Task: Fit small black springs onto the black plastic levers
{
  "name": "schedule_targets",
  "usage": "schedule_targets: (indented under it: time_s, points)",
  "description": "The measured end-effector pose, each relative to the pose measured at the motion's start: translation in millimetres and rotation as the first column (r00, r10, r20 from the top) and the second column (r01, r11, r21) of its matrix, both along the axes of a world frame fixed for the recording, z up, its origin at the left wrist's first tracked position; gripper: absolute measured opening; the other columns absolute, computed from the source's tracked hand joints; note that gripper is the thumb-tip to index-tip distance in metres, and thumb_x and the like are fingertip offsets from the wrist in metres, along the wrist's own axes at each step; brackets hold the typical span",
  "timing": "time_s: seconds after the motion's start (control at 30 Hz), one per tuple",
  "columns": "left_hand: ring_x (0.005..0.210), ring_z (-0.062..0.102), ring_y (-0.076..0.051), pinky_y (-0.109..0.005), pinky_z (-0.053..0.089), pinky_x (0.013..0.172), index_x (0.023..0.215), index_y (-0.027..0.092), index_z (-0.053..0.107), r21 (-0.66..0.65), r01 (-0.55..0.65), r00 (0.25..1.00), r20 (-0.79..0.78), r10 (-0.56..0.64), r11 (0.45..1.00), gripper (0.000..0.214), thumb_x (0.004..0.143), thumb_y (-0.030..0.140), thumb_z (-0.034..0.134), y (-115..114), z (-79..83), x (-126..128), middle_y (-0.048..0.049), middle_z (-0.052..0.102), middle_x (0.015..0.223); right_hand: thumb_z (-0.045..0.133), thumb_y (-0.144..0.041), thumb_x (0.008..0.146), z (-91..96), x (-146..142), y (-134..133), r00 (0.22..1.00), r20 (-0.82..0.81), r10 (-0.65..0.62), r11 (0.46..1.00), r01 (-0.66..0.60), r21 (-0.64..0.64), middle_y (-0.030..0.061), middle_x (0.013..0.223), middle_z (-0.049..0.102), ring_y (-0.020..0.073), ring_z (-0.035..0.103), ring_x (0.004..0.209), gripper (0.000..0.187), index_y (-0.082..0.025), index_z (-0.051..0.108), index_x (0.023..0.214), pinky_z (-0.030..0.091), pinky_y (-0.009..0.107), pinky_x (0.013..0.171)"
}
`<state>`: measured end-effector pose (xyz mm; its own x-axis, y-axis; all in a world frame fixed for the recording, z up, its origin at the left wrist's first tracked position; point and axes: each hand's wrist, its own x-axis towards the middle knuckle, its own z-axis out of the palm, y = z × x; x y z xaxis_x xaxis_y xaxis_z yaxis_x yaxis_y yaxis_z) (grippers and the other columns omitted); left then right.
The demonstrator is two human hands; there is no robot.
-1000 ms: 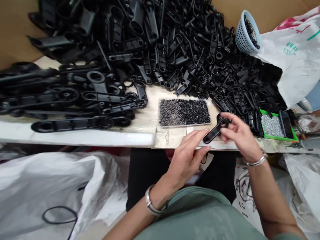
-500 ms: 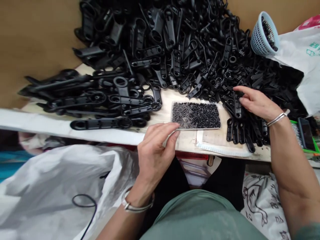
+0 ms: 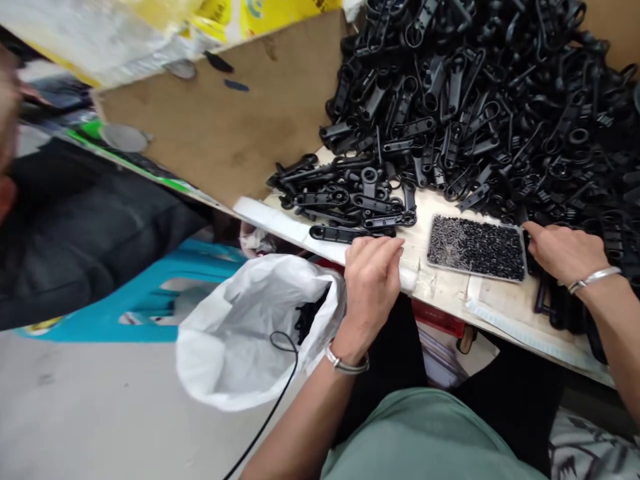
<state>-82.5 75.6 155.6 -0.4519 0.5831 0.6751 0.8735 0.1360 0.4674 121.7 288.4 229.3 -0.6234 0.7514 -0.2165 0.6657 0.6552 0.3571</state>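
Note:
A big heap of black plastic parts [image 3: 480, 100] covers the table [image 3: 450, 293]. A shallow clear tray of small black screws [image 3: 475, 248] lies near the front edge. My left hand [image 3: 373, 280] rests on the table edge, left of the tray. Its fingers are curled together beside a long black part [image 3: 345, 233], and what they hold is hidden. My right hand [image 3: 565, 250] lies just right of the tray, fingers bent down over a black plastic part at the heap's edge. Both wrists wear silver bangles.
An open white plastic bag [image 3: 240, 333] holding black parts hangs below the table on my left, with a black cable [image 3: 280, 353] across it. A cardboard wall [image 3: 225, 127] bounds the table's left side. A blue plastic stool [image 3: 150, 300] and a person in dark clothing [image 3: 75, 227] are further left.
The view has swung left and tilted. My left hand has curled its fingers at the table edge. My right hand drew back from the heap to beside the tray.

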Motion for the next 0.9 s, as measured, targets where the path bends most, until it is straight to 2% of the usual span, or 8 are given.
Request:
schedule_targets:
  time_s: [0.1,0.17,0.37,0.53,0.63,0.73,0.83,0.9]
  points:
    - [0.085,0.055,-0.023,-0.040,0.041,0.075,0.091,0.021,0.066,-0.076,-0.134,0.986,-0.111,0.125,0.988,0.012,0.090,0.015,0.056,7.9,4.4,-16.0,-0.0054,0.068,0.088,0.036,-0.024,0.098,4.0,4.1,-7.9,0.999,-0.044,0.030,0.999,-0.029,0.020,0.0182,0.097,0.069,0.0288,0.065,0.068,0.037,-0.019,0.061,0.124,0.026,0.030,0.051]
    - [0.086,0.051,-0.026,-0.042,0.037,0.073,0.086,0.023,0.064,-0.139,-0.170,0.974,-0.176,0.144,0.976,0.011,0.087,0.014,0.057,18.7,6.1,-25.1,-0.0066,0.065,0.087,0.038,-0.028,0.098,6.1,9.7,-13.2,0.996,-0.092,0.010,0.999,-0.006,0.049,0.0181,0.103,0.069,0.0284,0.065,0.070,0.038,-0.020,0.059,0.129,0.025,0.031,0.050]
    - [0.087,0.042,-0.027,-0.048,0.032,0.079,0.079,0.023,0.058,-0.250,-0.087,0.979,-0.202,0.036,0.964,0.015,0.088,0.012,0.052,43.6,-2.6,-44.0,-0.0065,0.058,0.083,0.043,-0.035,0.098,8.6,35.9,-30.3,0.975,-0.221,-0.017,0.996,0.036,0.085,0.0149,0.113,0.069,0.0322,0.065,0.076,0.039,-0.023,0.059,0.132,0.033,0.035,0.053]
    - [0.092,0.038,-0.025,-0.049,0.031,0.088,0.085,0.023,0.057,-0.328,-0.017,0.988,-0.148,-0.033,0.945,0.014,0.094,0.018,0.048,43.9,-4.5,-48.3,-0.0050,0.057,0.087,0.048,-0.029,0.096,1.7,51.9,-42.2,0.922,-0.383,0.046,0.996,-0.015,0.083,0.0157,0.113,0.070,0.0357,0.068,0.088,0.036,-0.016,0.065,0.125,0.046,0.040,0.064]
    - [0.097,0.042,-0.027,-0.048,0.030,0.087,0.092,0.021,0.058,-0.411,-0.063,0.988,-0.154,-0.001,0.909,0.009,0.094,0.019,0.050,42.4,4.2,-43.7,-0.0068,0.060,0.097,0.052,-0.034,0.095,-7.0,54.1,-52.4,0.763,-0.641,0.083,0.997,-0.063,0.053,0.0122,0.101,0.073,0.0281,0.069,0.084,0.033,-0.017,0.071,0.115,0.051,0.038,0.073]
    - [0.103,0.046,-0.028,-0.047,0.031,0.088,0.098,0.020,0.060,-0.411,-0.094,0.985,-0.168,0.026,0.907,0.009,0.095,0.021,0.051,38.7,17.1,-30.8,-0.0083,0.061,0.104,0.060,-0.047,0.091,-14.0,46.5,-70.2,0.537,-0.824,-0.181,0.974,-0.015,-0.224,0.0044,0.075,0.071,0.0188,0.065,0.061,0.035,-0.022,0.073,0.112,0.052,0.033,0.062]
    - [0.102,0.051,-0.027,-0.046,0.036,0.091,0.105,0.017,0.061,-0.341,-0.042,0.984,-0.175,-0.019,0.939,0.013,0.094,0.023,0.056,32.1,28.4,-8.3,-0.0097,0.062,0.106,0.069,-0.047,0.085,-17.2,28.1,-91.1,0.266,-0.808,-0.527,0.813,-0.121,-0.570,0.0025,0.072,0.069,0.0143,0.060,0.054,0.038,-0.021,0.071,0.112,0.053,0.028,0.051]
    - [0.097,0.055,-0.023,-0.040,0.043,0.087,0.109,0.014,0.061,-0.310,0.083,0.983,-0.129,-0.129,0.947,0.017,0.094,0.021,0.056,27.3,32.9,10.1,-0.0103,0.061,0.105,0.073,-0.044,0.082,-19.2,13.7,-101.9,0.108,-0.732,-0.672,0.689,-0.270,-0.672,0.0051,0.087,0.072,0.0144,0.064,0.062,0.040,-0.020,0.069,0.113,0.057,0.028,0.055]
